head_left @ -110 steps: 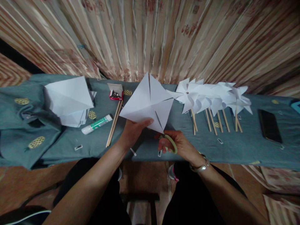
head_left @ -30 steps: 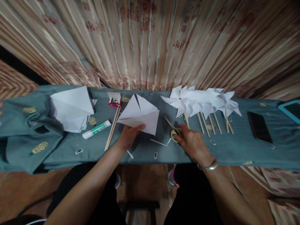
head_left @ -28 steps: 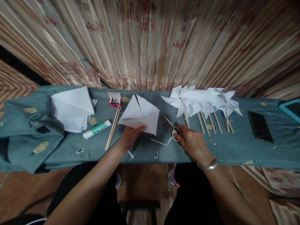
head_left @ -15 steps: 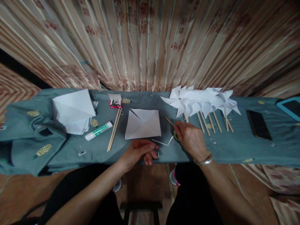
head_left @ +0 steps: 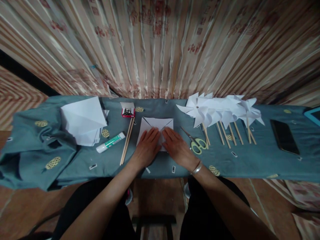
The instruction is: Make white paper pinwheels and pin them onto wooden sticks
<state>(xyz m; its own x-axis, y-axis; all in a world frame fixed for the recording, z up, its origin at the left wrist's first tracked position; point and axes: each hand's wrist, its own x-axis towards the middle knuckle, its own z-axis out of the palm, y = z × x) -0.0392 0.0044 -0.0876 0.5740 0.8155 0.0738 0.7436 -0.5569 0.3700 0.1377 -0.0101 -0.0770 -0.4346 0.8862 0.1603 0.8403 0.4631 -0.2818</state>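
Flat on the cloth in front of me lies a square sheet of white paper (head_left: pixel 158 122), with dark diagonal slits running in from its two far corners. My left hand (head_left: pixel 147 145) rests on its left half, fingers stretched out. On the right half lies my right hand (head_left: pixel 177 145), also flat, its fingertips close to the left hand's. Both hands cover the near part and the middle of the sheet. Scissors (head_left: pixel 197 143) with pale green handles lie just right of my right hand, touched by neither hand. A thin paper scrap (head_left: pixel 148 170) is beside my left wrist.
Several white paper pinwheels (head_left: pixel 220 108) on wooden sticks lie back right, a phone (head_left: pixel 285 136) and a blue-edged device (head_left: pixel 313 116) beyond. Leftward are wooden sticks (head_left: pixel 127 143), a red box of metal pins (head_left: pixel 128 112), a glue stick (head_left: pixel 111 142) and stacked white paper (head_left: pixel 83 116).
My right hand has let go of the scissors, now lying on the cloth, and moved left onto the paper. My left hand has moved up from the near edge onto the sheet and flattened.
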